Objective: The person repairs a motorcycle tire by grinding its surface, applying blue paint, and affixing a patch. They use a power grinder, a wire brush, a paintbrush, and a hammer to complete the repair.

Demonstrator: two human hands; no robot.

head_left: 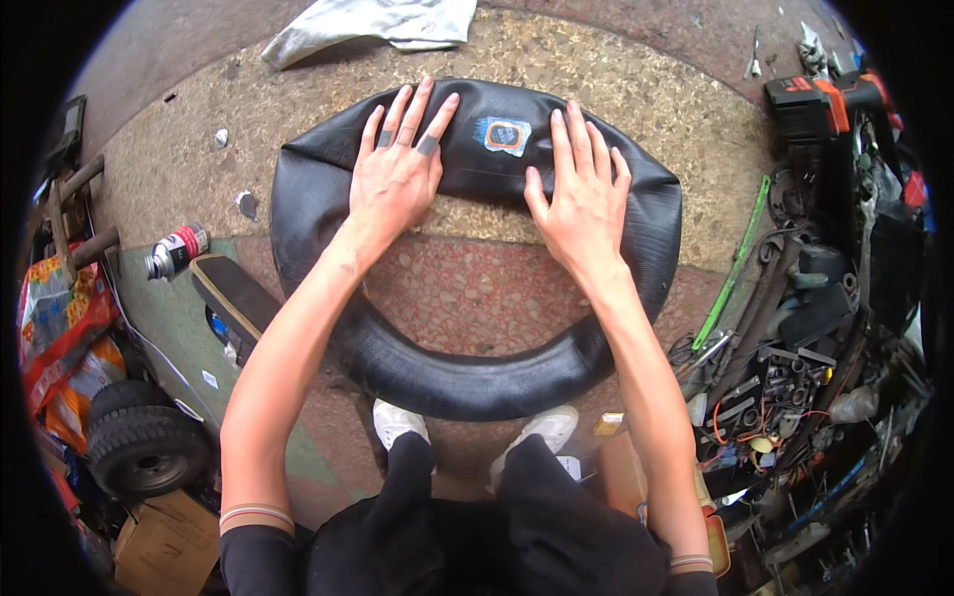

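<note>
Far left: I see small black tyres (139,442), a cardboard box (164,544) and bright printed bags (60,318) stacked well left of my fingers.
Spray can: a spray can (175,249) lies on its side on the floor, left of and below my left fingertips.
Floor: speckled concrete floor (636,109) with a reddish patch inside the tube's ring; a pale cloth (373,22) lies beyond my fingertips.
Left hand: my left hand (396,174) lies flat on the black inner tube (328,298), fingers (397,114) spread wide, gripping nothing.
Patch: a blue-edged repair patch (506,135) sits on the tube's far side, between my two sets of fingers.
Right hand: my right hand (581,194) presses flat on the tube, fingers slightly spread, gripping nothing.
Tube: it lies on the floor before my white shoes (397,422).
Far right: a green strip (735,263), tangled tools and wires (785,397) lie right of my right fingers.
</note>
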